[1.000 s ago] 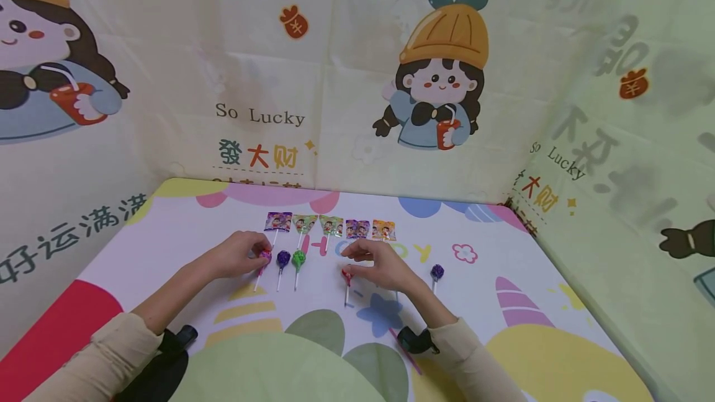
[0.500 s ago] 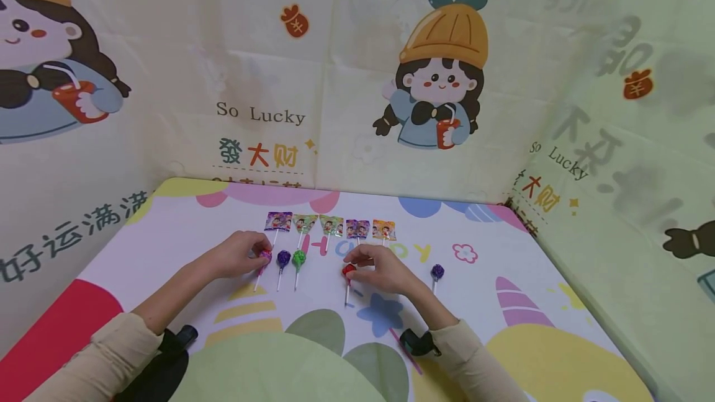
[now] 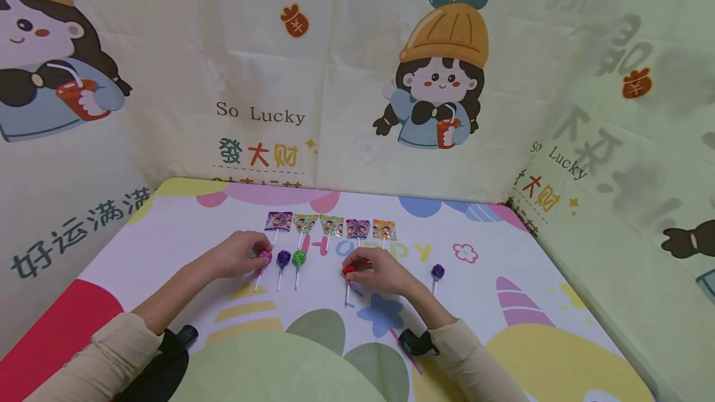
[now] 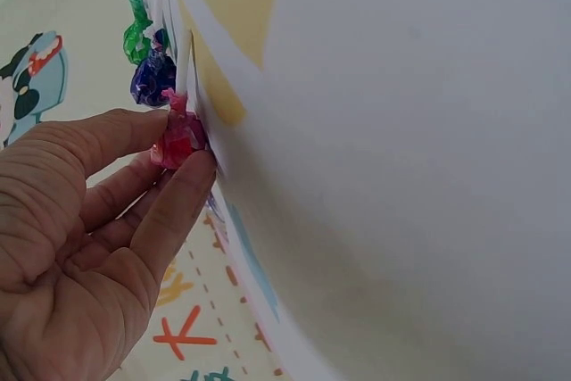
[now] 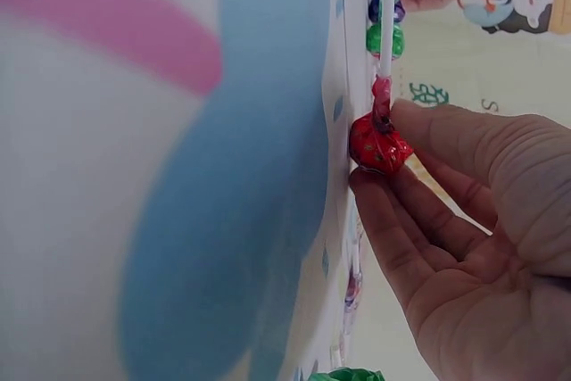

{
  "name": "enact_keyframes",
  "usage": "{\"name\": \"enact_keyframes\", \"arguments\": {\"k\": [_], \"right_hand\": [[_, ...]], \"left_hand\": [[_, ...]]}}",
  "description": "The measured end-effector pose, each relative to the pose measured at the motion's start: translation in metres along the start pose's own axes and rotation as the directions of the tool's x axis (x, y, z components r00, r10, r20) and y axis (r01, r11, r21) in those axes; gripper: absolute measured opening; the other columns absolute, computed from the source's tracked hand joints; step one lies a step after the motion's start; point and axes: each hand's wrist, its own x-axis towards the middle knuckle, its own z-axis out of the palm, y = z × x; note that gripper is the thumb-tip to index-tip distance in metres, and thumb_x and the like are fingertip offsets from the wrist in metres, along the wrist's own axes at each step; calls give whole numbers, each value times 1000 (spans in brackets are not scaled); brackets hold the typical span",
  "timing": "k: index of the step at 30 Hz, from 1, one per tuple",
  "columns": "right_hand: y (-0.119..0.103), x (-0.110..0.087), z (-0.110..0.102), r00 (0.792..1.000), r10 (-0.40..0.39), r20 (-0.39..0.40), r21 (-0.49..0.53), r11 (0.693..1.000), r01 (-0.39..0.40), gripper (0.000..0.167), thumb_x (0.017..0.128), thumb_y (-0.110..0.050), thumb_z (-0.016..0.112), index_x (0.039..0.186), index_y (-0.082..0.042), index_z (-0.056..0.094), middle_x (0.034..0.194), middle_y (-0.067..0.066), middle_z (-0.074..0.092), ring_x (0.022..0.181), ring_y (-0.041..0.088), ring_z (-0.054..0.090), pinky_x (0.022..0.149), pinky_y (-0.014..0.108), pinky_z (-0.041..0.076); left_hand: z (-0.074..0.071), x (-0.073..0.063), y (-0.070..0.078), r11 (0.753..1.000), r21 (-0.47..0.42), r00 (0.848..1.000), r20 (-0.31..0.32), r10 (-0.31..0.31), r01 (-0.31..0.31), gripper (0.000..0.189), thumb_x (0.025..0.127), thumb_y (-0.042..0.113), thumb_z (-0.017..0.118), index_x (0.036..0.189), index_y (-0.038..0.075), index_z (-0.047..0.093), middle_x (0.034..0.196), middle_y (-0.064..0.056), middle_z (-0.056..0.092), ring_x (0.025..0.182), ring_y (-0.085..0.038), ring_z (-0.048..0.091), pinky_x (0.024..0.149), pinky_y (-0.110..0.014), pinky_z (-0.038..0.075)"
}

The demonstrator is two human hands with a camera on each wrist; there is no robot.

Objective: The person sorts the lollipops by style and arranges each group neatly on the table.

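Observation:
My left hand (image 3: 239, 254) pinches the head of a pink-wrapped lollipop (image 4: 178, 138) between thumb and fingers, its stick pointing toward me on the table. Right beside it lie a purple lollipop (image 3: 283, 258) and a green lollipop (image 3: 299, 257), sticks likewise toward me. Near the middle, my right hand (image 3: 381, 270) holds a red lollipop (image 5: 380, 144) by its round head, thumb on one side and fingertips on the other. The red lollipop's head is right at the tabletop, apart from the left group.
Farther back, several flat-wrapped lollipops (image 3: 332, 226) form a row. Another purple lollipop (image 3: 438, 272) lies to the right. A green wrapper (image 5: 348, 375) shows at the bottom of the right wrist view. Printed cloth (image 3: 346, 79) hangs behind the patterned table (image 3: 195, 234).
My right hand has come slightly toward me, and its thumb and fingers have closed around the red lollipop's head. The left hand stays on the pink lollipop.

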Motion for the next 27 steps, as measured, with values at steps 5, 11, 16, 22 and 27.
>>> {"name": "enact_keyframes", "arguments": {"k": [5, 11, 16, 22, 27], "right_hand": [[-1, 0, -1, 1000, -14, 1, 6, 1000, 14, 16, 96, -4, 68, 112, -5, 70, 109, 5, 72, 104, 20, 67, 98, 39, 55], [-1, -1, 0, 1000, -17, 0, 3, 1000, 17, 17, 95, -2, 66, 111, -5, 70, 108, 5, 72, 103, 20, 67, 97, 39, 55], [0, 0, -1, 1000, -23, 1, 4, 1000, 23, 16, 95, -1, 66, 110, -5, 70, 108, 5, 72, 103, 19, 66, 98, 39, 55], [0, 0, 0, 1000, -17, 3, 6, 1000, 17, 17, 95, -1, 65, 112, -4, 69, 107, 5, 71, 102, 19, 66, 98, 38, 55], [1, 2, 1, 1000, -27, -6, 1, 1000, 27, 17, 95, 0, 66, 112, -4, 68, 107, 5, 71, 102, 18, 66, 99, 38, 55]], "left_hand": [[-1, 0, 1, 1000, 2, 1000, 2, -6, 6, 16, 90, 8, 76, 102, 1, 69, 91, -2, 68, 83, -18, 59, 85, -42, 57], [-1, 0, 1, 1000, -4, 1000, 9, -18, 18, 17, 90, 8, 76, 103, 0, 69, 91, -3, 68, 83, -18, 58, 84, -41, 58], [0, 0, -1, 1000, -7, 1000, 9, -20, 20, 16, 90, 7, 76, 102, 1, 69, 90, -2, 68, 83, -18, 59, 84, -41, 58], [0, 0, 1, 1000, -10, 1000, 7, -28, 28, 15, 90, 7, 76, 102, 2, 69, 90, -2, 68, 83, -18, 59, 86, -42, 58], [2, 1, -1, 999, -6, 999, 11, -35, 35, 14, 90, 7, 76, 102, 3, 69, 90, -1, 68, 83, -17, 59, 86, -41, 58]]}}
